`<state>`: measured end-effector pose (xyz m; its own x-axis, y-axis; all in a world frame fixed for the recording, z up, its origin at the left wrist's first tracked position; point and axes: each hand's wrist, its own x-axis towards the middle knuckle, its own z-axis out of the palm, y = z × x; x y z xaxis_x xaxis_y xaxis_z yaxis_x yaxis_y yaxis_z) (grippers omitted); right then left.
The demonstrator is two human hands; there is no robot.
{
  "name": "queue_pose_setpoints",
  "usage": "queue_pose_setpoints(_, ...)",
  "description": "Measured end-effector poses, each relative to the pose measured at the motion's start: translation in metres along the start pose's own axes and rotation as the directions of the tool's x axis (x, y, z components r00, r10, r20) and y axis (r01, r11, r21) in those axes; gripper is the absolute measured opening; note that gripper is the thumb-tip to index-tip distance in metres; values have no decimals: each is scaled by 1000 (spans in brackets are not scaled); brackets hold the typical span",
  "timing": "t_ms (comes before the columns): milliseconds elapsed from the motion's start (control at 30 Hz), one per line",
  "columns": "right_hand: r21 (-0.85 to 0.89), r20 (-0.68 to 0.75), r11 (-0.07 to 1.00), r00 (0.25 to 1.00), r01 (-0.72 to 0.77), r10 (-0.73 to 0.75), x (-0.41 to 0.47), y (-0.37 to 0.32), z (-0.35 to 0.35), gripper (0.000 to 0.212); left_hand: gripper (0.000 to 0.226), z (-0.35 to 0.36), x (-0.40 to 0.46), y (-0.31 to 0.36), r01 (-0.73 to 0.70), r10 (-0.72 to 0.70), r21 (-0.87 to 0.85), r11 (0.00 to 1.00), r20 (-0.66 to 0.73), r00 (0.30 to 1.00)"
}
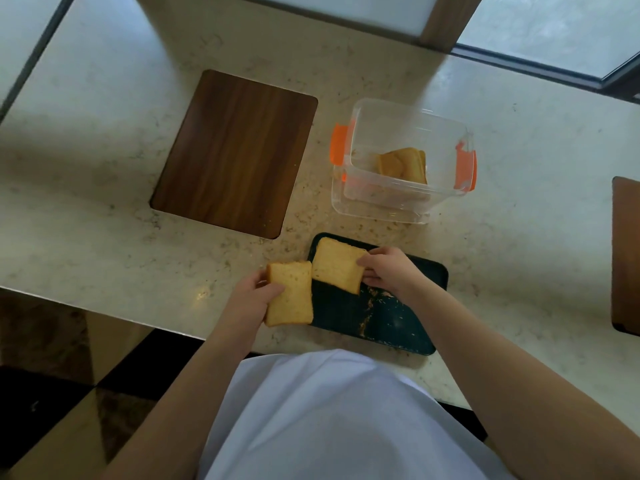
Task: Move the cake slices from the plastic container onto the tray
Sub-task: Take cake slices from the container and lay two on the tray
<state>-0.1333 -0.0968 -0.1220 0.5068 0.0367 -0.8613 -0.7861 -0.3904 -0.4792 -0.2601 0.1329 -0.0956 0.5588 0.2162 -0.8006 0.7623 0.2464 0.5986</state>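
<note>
A dark green tray [391, 323] lies at the counter's near edge, with crumbs scattered on it. My left hand [254, 296] grips a yellow cake slice [290, 294] at the tray's left edge. My right hand [389, 270] pinches a second cake slice [337, 264] over the tray's far left corner. Behind the tray stands a clear plastic container [403, 194] with orange clips; more cake slices [403, 165] lean inside it.
A brown wooden board [235, 152] lies on the marble counter [104, 220] to the left of the container. Another wooden piece [626, 254] shows at the right edge. The counter's front edge runs just under my arms.
</note>
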Motion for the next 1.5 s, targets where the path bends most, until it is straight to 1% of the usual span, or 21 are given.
queue_pose_setpoints(67, -29, -40, 999, 999, 13, -14, 1, 1, 3, 62, 52, -1, 0, 1, -7, 7, 11, 1000, -10, 1000)
queue_pose_setpoints(167, -157, -121, 984, 988, 79, -99, -2, 9, 5, 59, 52, -2, -1, 2, -19, 19, 23, 1000, -20, 1000)
queue_pose_setpoints(300, -122, -196, 983, 967, 139, -161, -7, 23, 7, 60, 48, -1, -2, 4, -17, 18, 34, 999, -24, 1000)
queue_pose_setpoints(333, -145, -204, 977, 962, 156, -184, -8, 26, 8, 62, 46, -1, -3, 5, -16, 17, 38, 999, -27, 999)
queue_pose_setpoints(400, -264, -198, 944, 947, 196, -252, -11, 32, 13, 68, 44, -2, -3, 5, -12, 13, 42, 999, -33, 999)
queue_pose_setpoints(467, -434, -168, 867, 923, 245, -345, -14, 37, 21, 77, 46, -3, -4, 6, -4, 5, 38, 999, -36, 999)
queue_pose_setpoints(533, -545, -129, 788, 900, 286, -416, -15, 40, 29, 84, 46, -3, -5, 6, -8, 10, 37, 999, -37, 999)
queue_pose_setpoints(667, -605, -131, 740, 881, 293, -456, -12, 34, 38, 94, 48, -5, -8, 7, -34, 40, 71, 997, -72, 997)
queue_pose_setpoints(767, -647, -117, 707, 878, 287, -464, -10, 29, 40, 90, 45, -6, -9, 7, -60, 68, 89, 994, -89, 994)
queue_pose_setpoints(867, -659, -120, 699, 879, 277, -462, -8, 25, 41, 86, 41, -5, -10, 7, -67, 77, 100, 993, -100, 992)
queue_pose_setpoints(1000, -670, -115, 691, 881, 272, -459, -8, 23, 41, 86, 34, -3, -9, 8, -71, 81, 115, 991, -91, 993)
queue_pose_setpoints(1100, -690, -122, 675, 876, 263, -466, -13, 24, 38, 88, 35, -1, -9, 9, -82, 90, 105, 991, -80, 993)
queue_pose_setpoints(1167, -640, -139, 709, 863, 296, -486, -18, 27, 34, 87, 38, 2, -8, 10, -87, 96, 113, 990, -73, 993)
queue_pose_setpoints(1267, -480, -155, 792, 852, 377, -500, -30, 33, 27, 74, 40, 7, -6, 11, -113, 123, 157, 981, -59, 991)
queue_pose_setpoints(1367, -344, -63, 845, 888, 409, -456, -44, 40, 22, 61, 38, 16, -5, 13, -189, 204, 274, 943, -30, 978)
queue_pose_setpoints(1433, -311, -6, 833, 876, 457, -483, -53, 42, 21, 62, 38, 24, -5, 14, -268, 278, 355, 896, 22, 960)
queue_pose_setpoints(1500, -340, 32, 785, 840, 518, -541, -59, 39, 20, 64, 32, 32, -8, 16, -358, 348, 439, 824, 107, 931)
